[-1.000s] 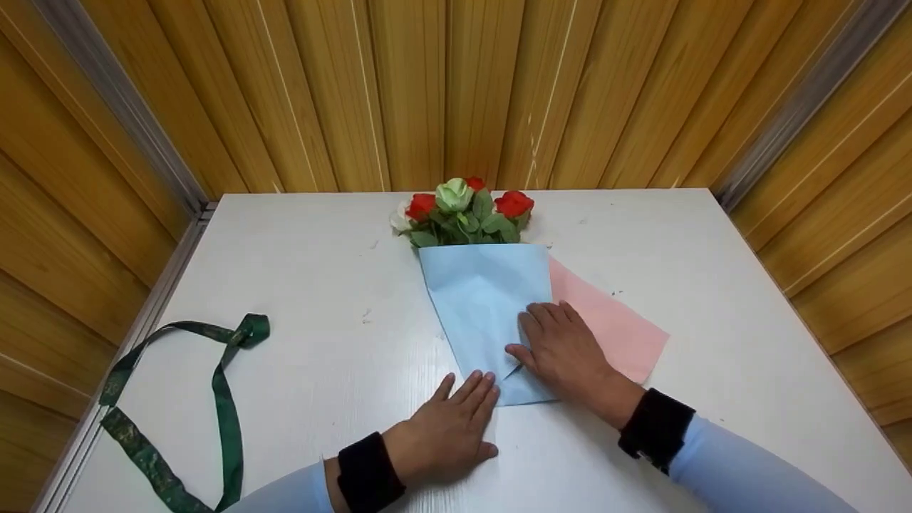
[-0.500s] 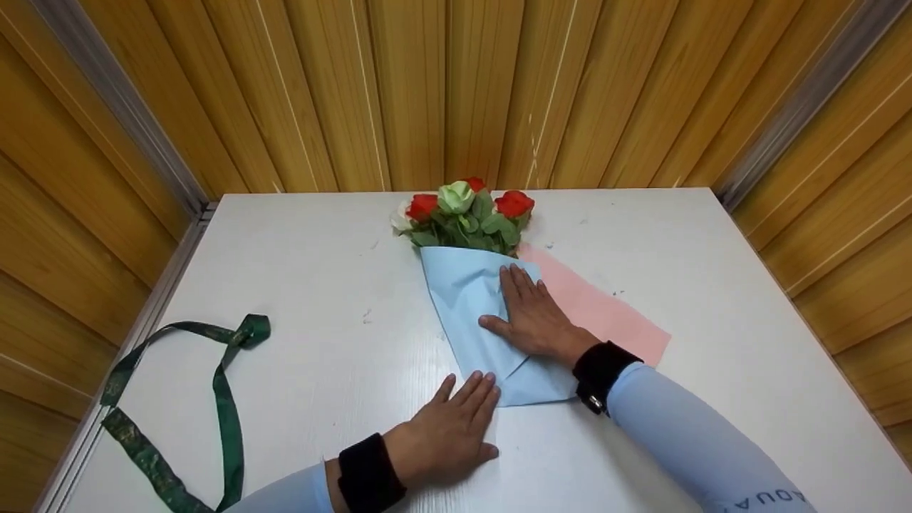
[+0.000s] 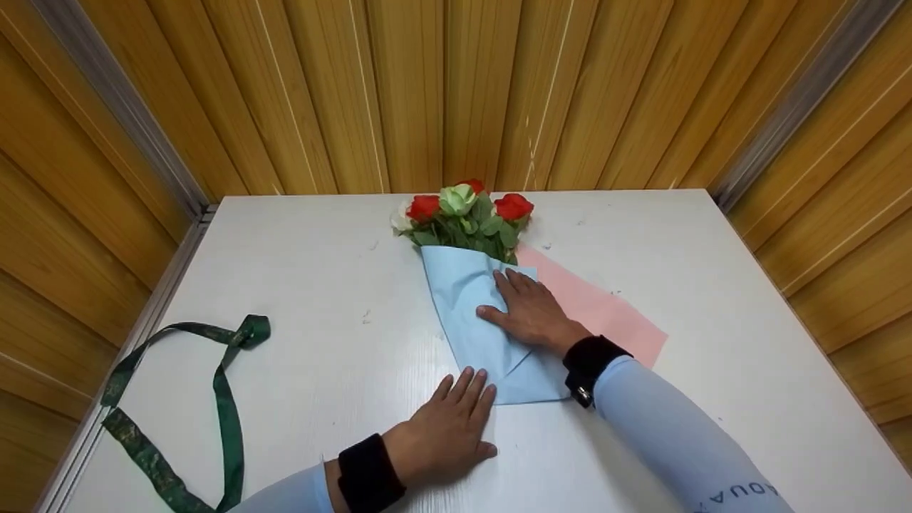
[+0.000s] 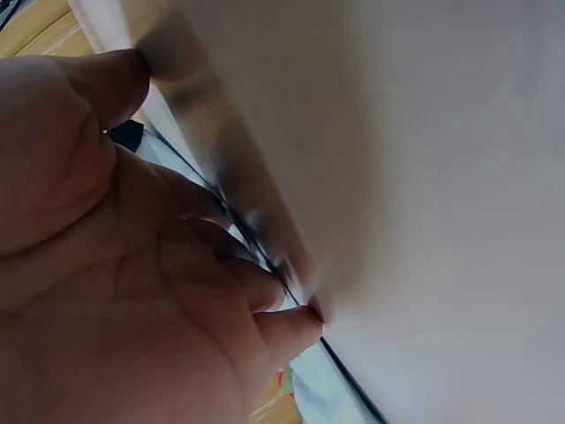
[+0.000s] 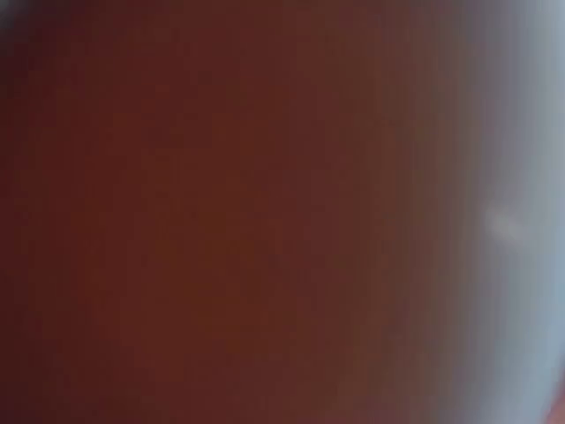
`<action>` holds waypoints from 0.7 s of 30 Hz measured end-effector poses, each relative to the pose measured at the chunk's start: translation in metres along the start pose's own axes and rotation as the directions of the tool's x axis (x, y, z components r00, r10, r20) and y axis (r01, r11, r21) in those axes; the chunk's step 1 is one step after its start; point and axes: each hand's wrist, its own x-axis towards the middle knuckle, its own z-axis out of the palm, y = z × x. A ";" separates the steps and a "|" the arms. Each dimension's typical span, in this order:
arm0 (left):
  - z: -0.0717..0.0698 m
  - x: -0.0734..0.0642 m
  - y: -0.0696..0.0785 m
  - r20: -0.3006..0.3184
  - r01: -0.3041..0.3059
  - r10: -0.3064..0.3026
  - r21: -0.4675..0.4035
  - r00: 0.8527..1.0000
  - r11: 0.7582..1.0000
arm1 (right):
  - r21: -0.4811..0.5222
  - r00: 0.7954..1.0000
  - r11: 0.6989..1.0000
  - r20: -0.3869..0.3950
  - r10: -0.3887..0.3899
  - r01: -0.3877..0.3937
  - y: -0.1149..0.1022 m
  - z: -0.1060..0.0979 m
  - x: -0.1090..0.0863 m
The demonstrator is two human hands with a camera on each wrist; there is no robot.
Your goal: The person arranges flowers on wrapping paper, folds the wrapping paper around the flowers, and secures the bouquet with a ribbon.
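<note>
A bouquet of red, white and pale green roses (image 3: 457, 200) with green leaves lies in the middle of the table, its stems hidden under folded blue wrapping paper (image 3: 463, 313). My right hand (image 3: 531, 310) rests flat on the blue paper with its fingers straight. The left hand (image 3: 449, 427) lies low at the paper's bottom left edge, fingers extended and fingertips right at the fold. In the left wrist view, the left palm (image 4: 132, 283) shows with the fingertips at the surface. From beneath the blue sheet, pink paper (image 3: 605, 310) spreads to the right. The right wrist view is mostly blurred.
On the left side of the white table (image 3: 320, 271) lies a looped dark green ribbon (image 3: 228, 399), with the left sleeve near its lower end. Wood-panelled walls (image 3: 456, 92) enclose the table at the back and both sides.
My right hand has moved up and left across the blue paper, drawing its top right corner down and baring more pink paper. The left hand has stayed nearly in place.
</note>
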 end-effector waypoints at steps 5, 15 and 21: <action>0.000 0.000 0.000 -0.008 0.002 -0.002 -0.026 1.000 1.000 | -0.104 0.996 0.992 -0.043 -0.081 0.076 -0.004 -0.005 -0.015; 0.000 0.001 0.001 -0.030 -0.008 0.008 -0.002 1.000 1.000 | -0.443 0.930 0.846 -0.066 -0.361 0.297 -0.014 0.027 -0.109; 0.001 0.000 0.001 -0.012 0.006 -0.006 0.016 1.000 1.000 | -0.559 0.881 0.751 -0.072 -0.467 0.352 -0.012 0.048 -0.157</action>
